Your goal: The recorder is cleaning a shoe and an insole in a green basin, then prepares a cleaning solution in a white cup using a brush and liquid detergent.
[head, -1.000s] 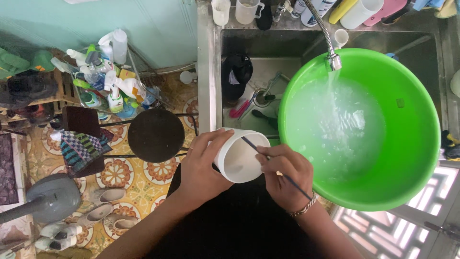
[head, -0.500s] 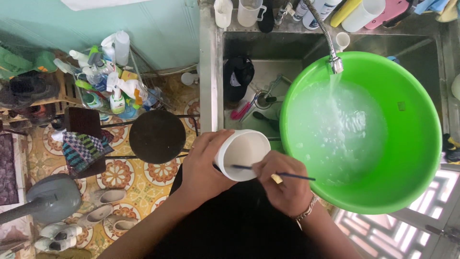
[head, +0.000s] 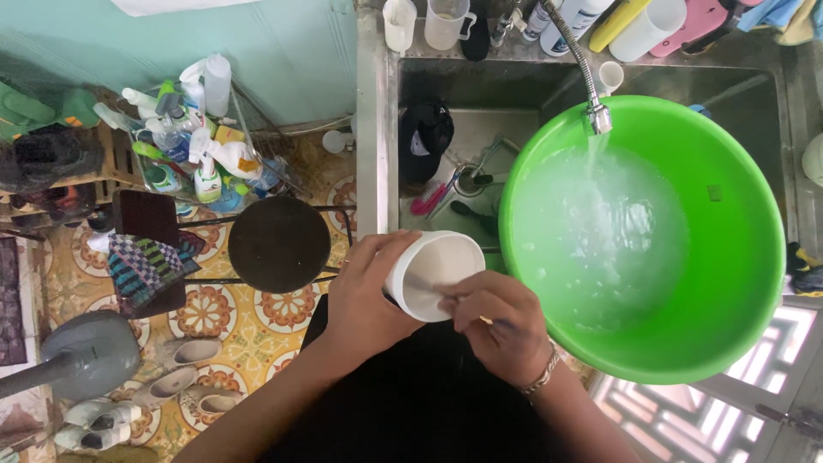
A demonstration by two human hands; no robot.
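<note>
My left hand (head: 364, 296) grips a white plastic cup (head: 435, 267) from its left side, mouth tilted toward me, just in front of the sink's edge. My right hand (head: 497, 330) is closed around a thin dark stick-like tool, a brush by the look of it, whose tip reaches into the cup; the tool is mostly hidden by my fingers. A bracelet sits on my right wrist. To the right, a big green basin (head: 737, 257) stands in the steel sink (head: 377, 171) and water runs into it from a flexible tap (head: 596, 116).
A dark cap (head: 426, 137), a pink brush and small utensils lie in the sink's left part. Cups and bottles line the back ledge. Left of the sink: a round dark stool (head: 279, 243), a rack of cleaning bottles (head: 193, 146), a fan, shoes on the patterned floor tiles.
My right hand has turned the thin tool from pointing out to the right to lying under my fingers, and its tip has swept around inside the cup. Water keeps running.
</note>
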